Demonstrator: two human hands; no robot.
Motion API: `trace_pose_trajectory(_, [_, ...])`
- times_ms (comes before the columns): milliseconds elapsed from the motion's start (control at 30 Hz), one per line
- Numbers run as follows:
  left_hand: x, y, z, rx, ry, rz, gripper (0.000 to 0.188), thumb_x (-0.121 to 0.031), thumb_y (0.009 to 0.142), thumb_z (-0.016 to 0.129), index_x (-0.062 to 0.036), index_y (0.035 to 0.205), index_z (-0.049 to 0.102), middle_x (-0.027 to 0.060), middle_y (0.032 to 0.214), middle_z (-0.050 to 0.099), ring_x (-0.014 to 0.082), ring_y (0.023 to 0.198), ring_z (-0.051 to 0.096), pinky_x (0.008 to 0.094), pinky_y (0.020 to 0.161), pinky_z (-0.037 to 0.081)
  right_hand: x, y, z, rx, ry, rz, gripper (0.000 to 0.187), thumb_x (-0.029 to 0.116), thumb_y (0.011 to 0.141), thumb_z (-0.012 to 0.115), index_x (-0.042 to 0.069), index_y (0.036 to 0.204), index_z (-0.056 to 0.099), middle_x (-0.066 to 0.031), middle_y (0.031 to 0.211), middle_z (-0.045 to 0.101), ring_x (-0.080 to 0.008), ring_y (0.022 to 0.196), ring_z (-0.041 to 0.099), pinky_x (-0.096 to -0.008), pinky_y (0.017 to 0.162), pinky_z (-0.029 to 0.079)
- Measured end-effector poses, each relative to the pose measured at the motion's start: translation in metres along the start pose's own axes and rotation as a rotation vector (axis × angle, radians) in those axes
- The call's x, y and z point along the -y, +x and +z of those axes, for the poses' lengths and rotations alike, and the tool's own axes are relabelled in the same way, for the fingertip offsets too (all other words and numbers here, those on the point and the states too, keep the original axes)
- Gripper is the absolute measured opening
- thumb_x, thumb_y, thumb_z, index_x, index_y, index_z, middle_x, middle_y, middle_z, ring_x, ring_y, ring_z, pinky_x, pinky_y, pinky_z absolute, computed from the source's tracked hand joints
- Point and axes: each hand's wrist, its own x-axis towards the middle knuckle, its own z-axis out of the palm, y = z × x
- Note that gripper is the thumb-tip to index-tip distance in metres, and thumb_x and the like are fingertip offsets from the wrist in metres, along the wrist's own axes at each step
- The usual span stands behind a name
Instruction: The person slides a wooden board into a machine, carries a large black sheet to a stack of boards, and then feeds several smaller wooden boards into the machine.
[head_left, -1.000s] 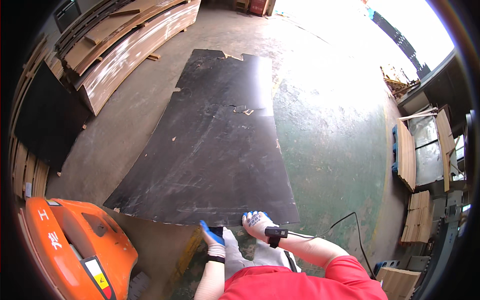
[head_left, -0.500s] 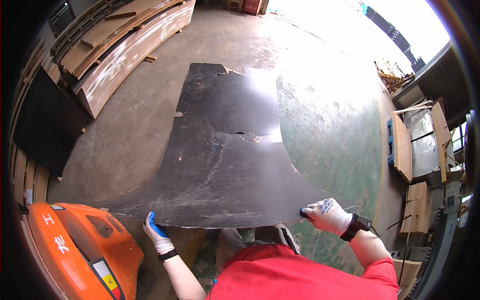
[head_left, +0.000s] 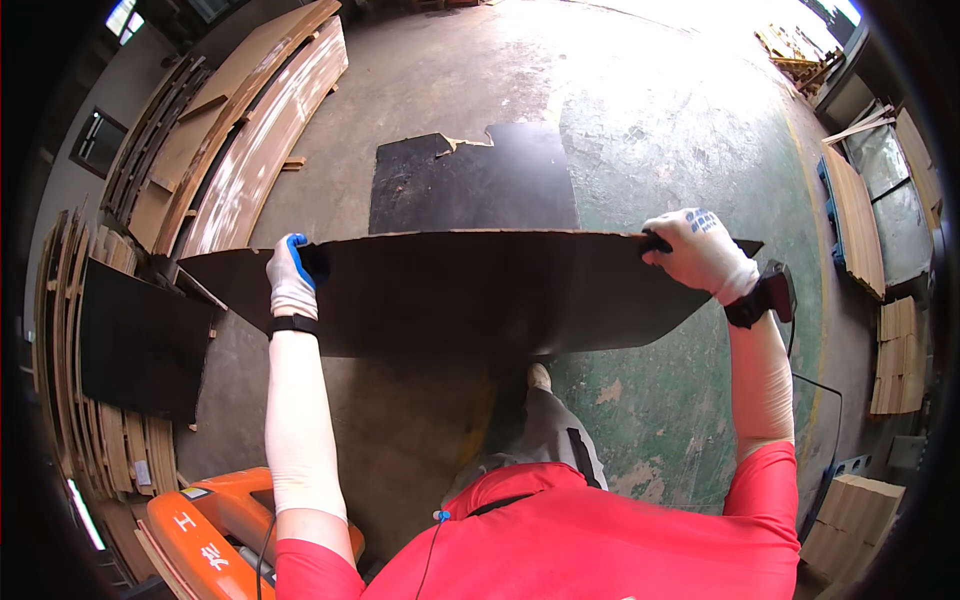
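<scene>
Left of left hand [head_left: 292,275]: board stack [head_left: 270,130] ahead, orange machine [head_left: 215,540] behind. Left hand clasps upper edge of black panel [head_left: 480,290]. Between hands: panel tilted up since half second ago; both hands seemingly share load. Notched black part [head_left: 480,180] ahead; join hidden. Right hand [head_left: 703,252] clasps same edge near right corner. Beyond right hand: floor [head_left: 690,160], then wood stack [head_left: 858,220].

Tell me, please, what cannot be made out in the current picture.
In the head view:
Large black flat board: middle of its top face, hidden by its raised near part.
Right hand in white glove: palm, hidden by the hand's back.
Orange rounded machine: lower end, cut off by the bottom edge.
Grey-green floor: far part, washed out by glare.
</scene>
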Motion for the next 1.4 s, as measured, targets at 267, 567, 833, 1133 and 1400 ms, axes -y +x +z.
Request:
trace_pose_trajectory(267, [-0.104, 0.193, 0.132, 0.178, -0.047, 0.022, 0.015, -0.023, 0.078, 0.065, -0.0078, 0.080, 0.068, 0.0079, 0.079, 0.069, 0.0256, 0.070, 0.064, 0.0385, 0.070, 0.053, -0.092, 0.201, -0.097, -0.099, -0.088, 0.101, 0.040, 0.034, 0.087, 0.071, 0.008, 0.116, 0.067, -0.0167, 0.102, 0.071, -0.0332, 0.098, 0.068, -0.0425, 0.086, 0.054])
trace_pose_trajectory(567, [-0.149, 0.276, 0.193, 0.225, 0.039, 0.129, 0.023, -0.018, 0.087, 0.051, -0.0028, 0.083, 0.068, 0.0115, 0.081, 0.070, 0.0275, 0.072, 0.067, 0.0387, 0.074, 0.056, -0.137, 0.272, -0.119, -0.213, -0.135, 0.046, 0.040, 0.030, 0.086, 0.074, 0.005, 0.116, 0.065, -0.0175, 0.102, 0.068, -0.0335, 0.093, 0.067, -0.0409, 0.082, 0.053])
trace_pose_trajectory(833, [-0.169, 0.310, 0.254, 0.325, -0.092, 0.193, 0.013, -0.016, 0.078, 0.061, -0.0033, 0.083, 0.062, 0.0090, 0.081, 0.063, 0.0232, 0.072, 0.061, 0.0367, 0.068, 0.053, -0.157, 0.310, -0.088, -0.549, -0.279, 0.084, 0.039, 0.045, 0.091, 0.067, 0.016, 0.117, 0.065, -0.0140, 0.102, 0.069, -0.0335, 0.090, 0.068, -0.0411, 0.075, 0.057])
trace_pose_trajectory(1133, [0.019, 0.457, 0.402, 0.048, 0.142, 0.183, 0.023, -0.016, 0.077, 0.059, 0.0012, 0.063, 0.050, -0.0036, 0.062, 0.043, 0.0126, 0.050, 0.035, 0.0352, 0.049, 0.028, -0.252, 0.473, 0.126, -0.270, -0.146, 0.232, 0.013, 0.024, 0.089, 0.064, 0.012, 0.089, 0.067, -0.0130, 0.085, 0.068, -0.0350, 0.082, 0.067, -0.0456, 0.071, 0.052])
trace_pose_trajectory(1400, [0.236, 0.719, 0.266, -0.043, -0.264, -0.336, 0.023, -0.011, 0.091, 0.062, 0.0012, 0.110, 0.063, 0.0139, 0.107, 0.068, 0.0294, 0.092, 0.067, 0.0439, 0.088, 0.056, -0.211, 0.739, 0.270, -0.062, -0.299, -0.025, 0.005, 0.014, 0.084, 0.063, 0.015, 0.089, 0.062, -0.0064, 0.088, 0.066, -0.0280, 0.089, 0.066, -0.0413, 0.078, 0.052])
